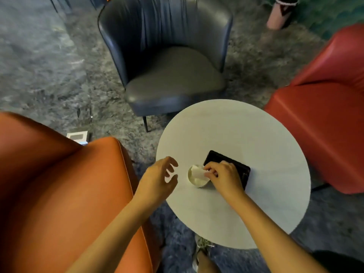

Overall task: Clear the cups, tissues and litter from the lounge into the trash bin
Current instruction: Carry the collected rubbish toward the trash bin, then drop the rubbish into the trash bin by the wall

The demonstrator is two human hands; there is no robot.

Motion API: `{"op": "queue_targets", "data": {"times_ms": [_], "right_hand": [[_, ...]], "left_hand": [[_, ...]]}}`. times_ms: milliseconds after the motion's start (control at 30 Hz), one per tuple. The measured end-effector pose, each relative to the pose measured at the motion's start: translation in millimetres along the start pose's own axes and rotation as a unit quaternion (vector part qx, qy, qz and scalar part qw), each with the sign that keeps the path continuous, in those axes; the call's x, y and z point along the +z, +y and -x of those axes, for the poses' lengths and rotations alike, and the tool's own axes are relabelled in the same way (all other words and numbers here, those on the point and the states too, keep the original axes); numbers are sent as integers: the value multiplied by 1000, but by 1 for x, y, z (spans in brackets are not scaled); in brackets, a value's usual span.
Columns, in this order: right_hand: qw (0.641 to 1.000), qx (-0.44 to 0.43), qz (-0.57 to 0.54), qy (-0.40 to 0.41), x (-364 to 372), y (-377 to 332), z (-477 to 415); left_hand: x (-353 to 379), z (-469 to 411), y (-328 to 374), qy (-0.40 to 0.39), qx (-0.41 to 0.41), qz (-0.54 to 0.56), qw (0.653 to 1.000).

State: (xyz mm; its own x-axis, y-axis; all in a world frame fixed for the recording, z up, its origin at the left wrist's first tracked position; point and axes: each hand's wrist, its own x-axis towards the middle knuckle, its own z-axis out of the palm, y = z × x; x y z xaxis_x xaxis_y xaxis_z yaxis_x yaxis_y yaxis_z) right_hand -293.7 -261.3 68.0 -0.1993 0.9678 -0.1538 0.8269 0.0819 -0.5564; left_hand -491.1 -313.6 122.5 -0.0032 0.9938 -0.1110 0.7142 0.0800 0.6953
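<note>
My right hand pinched a white tissue between thumb and fingertips at the mouth of the paper cup, which stood toward the round table's nine o'clock edge. My left hand hovered at the cup's nine o'clock, fingers spread and loose, touching nothing.

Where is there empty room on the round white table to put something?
The round white table is bare on its far half, between the black square tray and the grey-blue armchair, and on its right toward the red armchair. It is crowded near the left edge: white paper cup, tray, left hand, right hand.
</note>
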Motion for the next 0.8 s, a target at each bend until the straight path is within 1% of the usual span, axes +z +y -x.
{"op": "queue_targets", "data": {"times_ms": [67, 100, 167, 200, 400, 467, 533, 567, 633, 700, 733, 800], "right_hand": [[997, -54, 54, -20, 11, 9, -19], [994, -89, 67, -12, 16, 14, -26], [986, -146, 75, 33, 25, 21, -33], [983, -159, 83, 49, 28, 23, -34], [974, -177, 123, 77, 45, 36, -42], [974, -183, 104, 83, 47, 38, -45], [975, -194, 59, 90, 42, 40, -49], [976, -193, 25, 95, 38, 42, -51], [981, -161, -36, 106, 25, 48, -58], [990, -100, -42, 87, 16, 60, -64], [996, -66, -12, 51, 14, 68, -66], [994, -22, 81, -70, 14, 86, -69]], "left_hand": [[31, -15, -9, -29, -43, -4, 999], [45, -21, -13, -45, -55, -11, 997], [68, -28, -20, -63, -73, -19, 995], [77, -29, -22, -65, -82, -18, 994], [108, -38, -28, -74, -95, -36, 992], [112, -43, -27, -84, -92, -59, 990], [113, -46, -26, -97, -87, -77, 988], [113, -48, -25, -103, -84, -85, 987], [111, -51, -25, -108, -78, -99, 986], [109, -53, -25, -107, -74, -102, 986], [108, -53, -26, -104, -73, -102, 987], [105, -55, -26, -87, -70, -95, 989]]}}
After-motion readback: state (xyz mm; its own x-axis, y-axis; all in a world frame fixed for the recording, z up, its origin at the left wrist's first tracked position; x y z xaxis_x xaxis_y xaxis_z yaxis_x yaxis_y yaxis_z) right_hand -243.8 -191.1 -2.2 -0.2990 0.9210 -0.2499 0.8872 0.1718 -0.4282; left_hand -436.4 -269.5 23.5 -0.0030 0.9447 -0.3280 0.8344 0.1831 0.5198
